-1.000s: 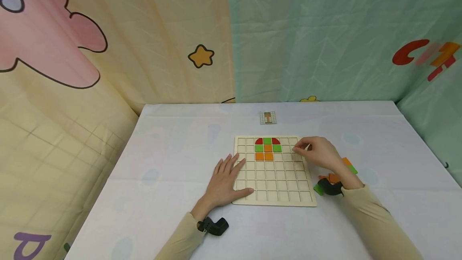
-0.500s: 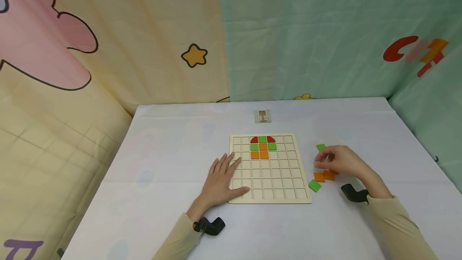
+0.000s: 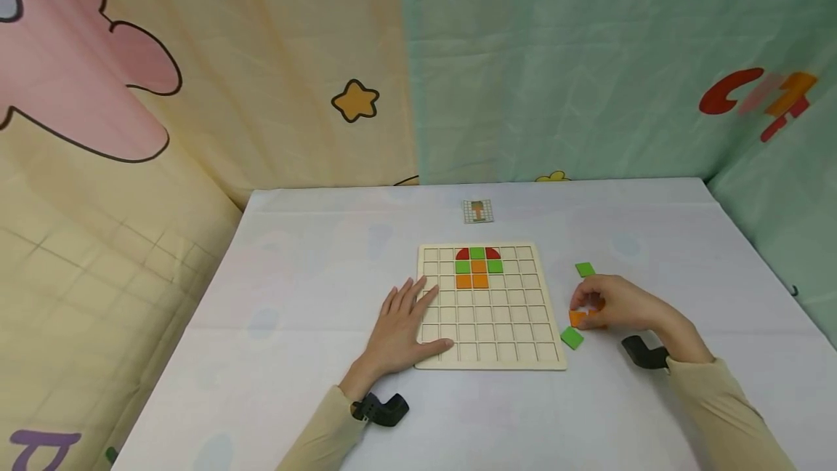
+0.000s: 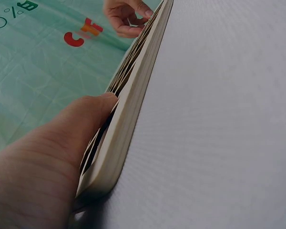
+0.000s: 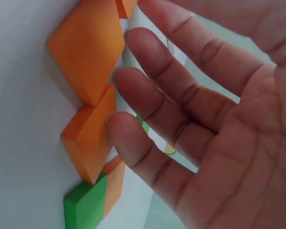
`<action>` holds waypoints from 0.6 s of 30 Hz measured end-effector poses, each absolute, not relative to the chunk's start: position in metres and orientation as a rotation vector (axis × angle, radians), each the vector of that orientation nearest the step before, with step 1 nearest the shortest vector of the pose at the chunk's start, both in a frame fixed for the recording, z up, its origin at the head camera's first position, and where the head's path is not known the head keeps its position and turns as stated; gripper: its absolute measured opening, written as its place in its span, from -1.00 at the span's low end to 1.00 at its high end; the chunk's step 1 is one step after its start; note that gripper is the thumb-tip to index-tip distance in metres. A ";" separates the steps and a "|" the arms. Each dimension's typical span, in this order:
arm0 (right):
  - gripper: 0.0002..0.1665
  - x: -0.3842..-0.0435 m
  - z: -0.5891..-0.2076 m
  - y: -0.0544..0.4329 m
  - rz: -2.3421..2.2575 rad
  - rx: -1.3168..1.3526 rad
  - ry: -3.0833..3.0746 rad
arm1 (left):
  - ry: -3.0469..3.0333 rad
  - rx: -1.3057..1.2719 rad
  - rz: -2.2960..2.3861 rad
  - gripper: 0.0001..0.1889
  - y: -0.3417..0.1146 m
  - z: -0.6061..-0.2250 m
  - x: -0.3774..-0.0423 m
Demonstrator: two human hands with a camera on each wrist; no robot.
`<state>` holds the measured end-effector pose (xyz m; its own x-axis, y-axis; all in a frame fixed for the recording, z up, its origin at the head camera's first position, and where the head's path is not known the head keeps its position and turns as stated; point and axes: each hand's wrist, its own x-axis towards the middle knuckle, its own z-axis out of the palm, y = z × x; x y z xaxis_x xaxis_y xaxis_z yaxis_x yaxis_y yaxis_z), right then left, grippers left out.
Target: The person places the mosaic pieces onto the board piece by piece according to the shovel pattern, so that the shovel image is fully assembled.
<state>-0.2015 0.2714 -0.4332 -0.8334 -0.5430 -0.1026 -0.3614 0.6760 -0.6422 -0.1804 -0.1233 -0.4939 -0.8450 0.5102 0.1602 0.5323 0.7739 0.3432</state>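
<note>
My left hand (image 3: 397,336) lies spread over the left edge of a pale wooden grid board (image 3: 493,340), its thumb on the board's face. Toward the board's top sit red, green and orange tiles (image 3: 480,281) in a cluster. At the right, my right hand (image 3: 617,304) is low over loose tiles, with thumb and index finger at an orange tile (image 3: 577,318) on the table. The right wrist view has the fingers gently bent beside several orange tiles (image 5: 88,52); where thumb and index tips meet the tile is out of that frame.
One green tile (image 3: 572,338) lies just right of the board, another green tile (image 3: 585,269) beyond the right hand. A small picture card (image 3: 478,211) lies behind the board. Printed cloth walls rise at the table's back and sides.
My right hand has moved from the board's upper right edge out to the loose tiles, then lowered toward an orange one. The left hand stays on the board.
</note>
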 end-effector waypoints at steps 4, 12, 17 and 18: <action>-0.79 -0.204 -0.434 0.268 -0.894 -0.667 2.612 | -2.899 -0.860 -0.589 -0.07 -0.123 -0.494 -0.180; -0.77 -0.207 -0.432 0.262 -0.859 -0.644 2.620 | -2.896 -0.862 -0.572 -0.06 -0.123 -0.494 -0.181; -0.76 -0.206 -0.433 0.259 -0.882 -0.602 2.615 | -2.897 -0.863 -0.567 -0.06 -0.123 -0.494 -0.181; -0.75 -0.206 -0.434 0.259 -0.882 -0.592 2.620 | -2.897 -0.863 -0.568 -0.06 -0.123 -0.494 -0.181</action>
